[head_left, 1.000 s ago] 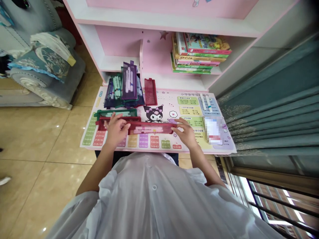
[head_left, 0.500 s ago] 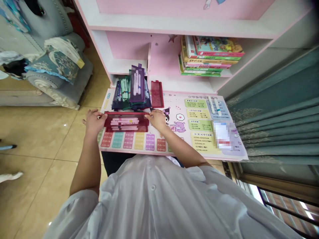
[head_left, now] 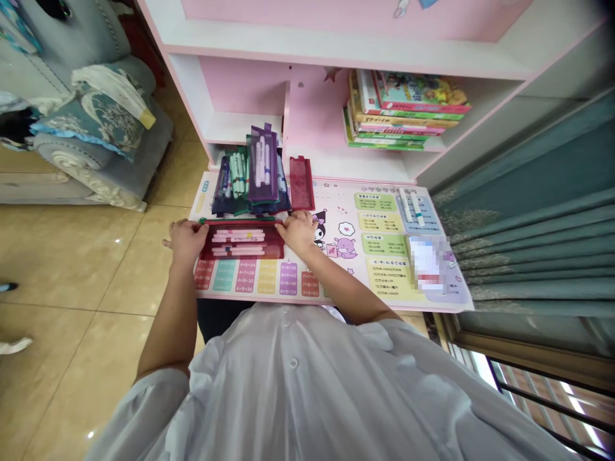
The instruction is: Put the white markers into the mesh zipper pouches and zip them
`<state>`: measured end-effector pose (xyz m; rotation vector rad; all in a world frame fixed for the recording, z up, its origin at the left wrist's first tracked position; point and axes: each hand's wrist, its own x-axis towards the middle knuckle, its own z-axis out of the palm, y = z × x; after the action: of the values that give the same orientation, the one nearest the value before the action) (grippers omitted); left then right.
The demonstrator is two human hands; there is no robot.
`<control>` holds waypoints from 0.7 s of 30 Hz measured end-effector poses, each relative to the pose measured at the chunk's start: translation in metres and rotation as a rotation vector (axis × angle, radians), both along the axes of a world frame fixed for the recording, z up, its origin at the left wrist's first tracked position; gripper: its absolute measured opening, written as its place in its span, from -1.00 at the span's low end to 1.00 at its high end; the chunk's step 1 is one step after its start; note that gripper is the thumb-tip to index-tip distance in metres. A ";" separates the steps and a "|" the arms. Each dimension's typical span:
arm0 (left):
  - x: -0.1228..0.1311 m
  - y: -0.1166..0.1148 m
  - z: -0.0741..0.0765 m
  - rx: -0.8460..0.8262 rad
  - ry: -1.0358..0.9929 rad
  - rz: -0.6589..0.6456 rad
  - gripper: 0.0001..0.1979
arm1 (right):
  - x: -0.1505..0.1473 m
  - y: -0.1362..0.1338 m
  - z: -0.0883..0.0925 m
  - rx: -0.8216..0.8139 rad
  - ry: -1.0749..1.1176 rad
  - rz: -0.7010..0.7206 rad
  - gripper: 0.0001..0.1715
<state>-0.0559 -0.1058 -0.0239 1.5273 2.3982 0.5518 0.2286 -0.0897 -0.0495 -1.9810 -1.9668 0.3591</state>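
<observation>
A dark red mesh pencil pouch point(head_left: 240, 251) with several pink markers point(head_left: 239, 235) in it lies crosswise near the desk's front edge. My left hand point(head_left: 186, 240) pinches its upper left corner. At its upper right corner, my right hand point(head_left: 296, 232) is closed on the edge. A thin green strip shows along the pouch's far side; I cannot tell what it belongs to. Just behind it rests a pile of mesh pouches, with a purple pouch point(head_left: 263, 186) on top and a green pouch point(head_left: 237, 173) at its left, both holding markers. A second red pouch point(head_left: 302, 184) lies flat beside the pile.
Two white markers point(head_left: 412, 207) and a partly blurred white object point(head_left: 427, 264) lie on the right of the printed desk mat point(head_left: 384, 282). Stacked books point(head_left: 398, 118) stand in the pink shelf point(head_left: 317, 115) behind. A curtain point(head_left: 519, 224) hangs at right, an upholstered sofa point(head_left: 110, 128) at left.
The red pouch, tilted up before, now lies flatter on the desk, and a green strip has come into sight behind it. Both hands keep hold of its ends. My view has shifted slightly.
</observation>
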 end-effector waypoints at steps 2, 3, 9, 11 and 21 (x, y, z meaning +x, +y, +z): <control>0.002 -0.002 0.003 0.022 -0.018 0.048 -0.76 | 0.008 0.007 0.001 0.025 0.042 -0.036 -0.60; 0.004 -0.003 0.005 0.034 -0.024 0.063 -0.76 | 0.014 0.012 0.003 0.037 0.059 -0.067 -0.60; 0.025 -0.022 0.019 0.196 -0.075 0.042 -0.70 | 0.048 0.061 0.012 -0.039 0.001 -0.306 -0.47; 0.036 -0.030 0.022 0.229 -0.094 0.010 -0.73 | 0.054 0.075 0.011 -0.125 -0.037 -0.343 -0.36; 0.069 -0.054 0.016 0.312 -0.153 -0.087 -0.79 | 0.069 0.094 -0.006 -0.227 -0.048 -0.368 -0.32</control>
<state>0.0127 -0.1602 -0.0081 1.6321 2.1966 1.0225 0.2974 0.0047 -0.0557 -2.4578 -1.5963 0.4595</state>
